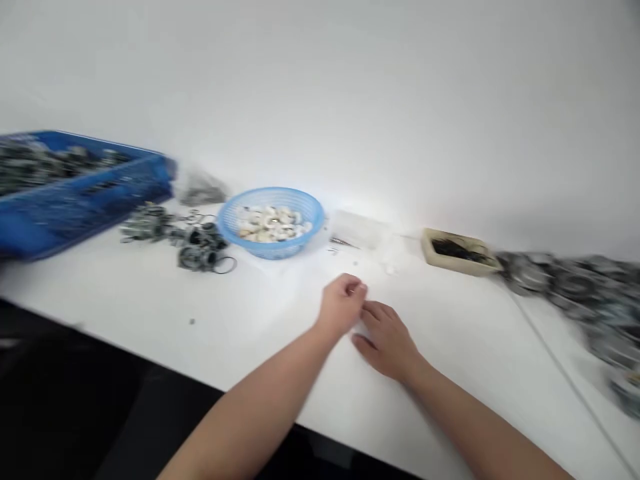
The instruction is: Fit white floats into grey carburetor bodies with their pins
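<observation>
My left hand (343, 305) is curled over the white tabletop (280, 313), its fingertips drawn together. A tiny glint shows at those fingertips, but the picture is too blurred to tell whether they pinch something. Right beside it lies my right hand (386, 340), palm down, fingers spread and almost touching the left hand. It holds nothing that I can see. Just beyond both hands lie a few tiny scattered bits (356, 263) and a small white heap (389, 269).
Farther back stand a light blue plastic basket (270, 247) of white parts and a beige tray (460, 253) of dark pieces. A blue crate (75, 200) of metal parts is at left, with rubber-ringed fittings (200, 247) next to it. Blurred metal rings (580, 293) are at right.
</observation>
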A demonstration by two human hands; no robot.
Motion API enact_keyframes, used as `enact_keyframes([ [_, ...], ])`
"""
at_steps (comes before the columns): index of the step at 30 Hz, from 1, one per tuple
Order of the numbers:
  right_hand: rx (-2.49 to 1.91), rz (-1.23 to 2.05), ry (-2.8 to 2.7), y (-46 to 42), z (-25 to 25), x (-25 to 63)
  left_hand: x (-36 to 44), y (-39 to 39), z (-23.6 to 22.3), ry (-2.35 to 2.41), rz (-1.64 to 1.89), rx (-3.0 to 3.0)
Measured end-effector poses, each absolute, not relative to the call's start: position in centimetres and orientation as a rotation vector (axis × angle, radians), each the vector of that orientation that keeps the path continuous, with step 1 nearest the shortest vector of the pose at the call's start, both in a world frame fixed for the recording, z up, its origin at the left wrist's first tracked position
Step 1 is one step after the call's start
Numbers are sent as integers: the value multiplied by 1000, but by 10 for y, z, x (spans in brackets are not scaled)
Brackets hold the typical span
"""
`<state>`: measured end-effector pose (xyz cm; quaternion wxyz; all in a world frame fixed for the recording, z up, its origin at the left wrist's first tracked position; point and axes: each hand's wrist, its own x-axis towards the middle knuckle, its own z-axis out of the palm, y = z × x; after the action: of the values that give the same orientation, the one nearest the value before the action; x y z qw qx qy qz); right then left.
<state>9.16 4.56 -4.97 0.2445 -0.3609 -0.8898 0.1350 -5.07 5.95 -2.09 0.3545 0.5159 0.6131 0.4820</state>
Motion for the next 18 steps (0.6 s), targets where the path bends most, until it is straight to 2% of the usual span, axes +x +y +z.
enact_keyframes([
  [6,-951,144,-2553,51,-68,105,-70,56,-15,1640,1156,1511],
  [12,-846,3,-2499,57,-77,109,-172,82,55,2047,1081,1687],
  [15,-835,-31,-2481,62,-86,109,-231,116,90,2277,841,1695],
  [18,-829,-66,-2445,67,-96,108,-262,149,99,2373,494,1694],
])
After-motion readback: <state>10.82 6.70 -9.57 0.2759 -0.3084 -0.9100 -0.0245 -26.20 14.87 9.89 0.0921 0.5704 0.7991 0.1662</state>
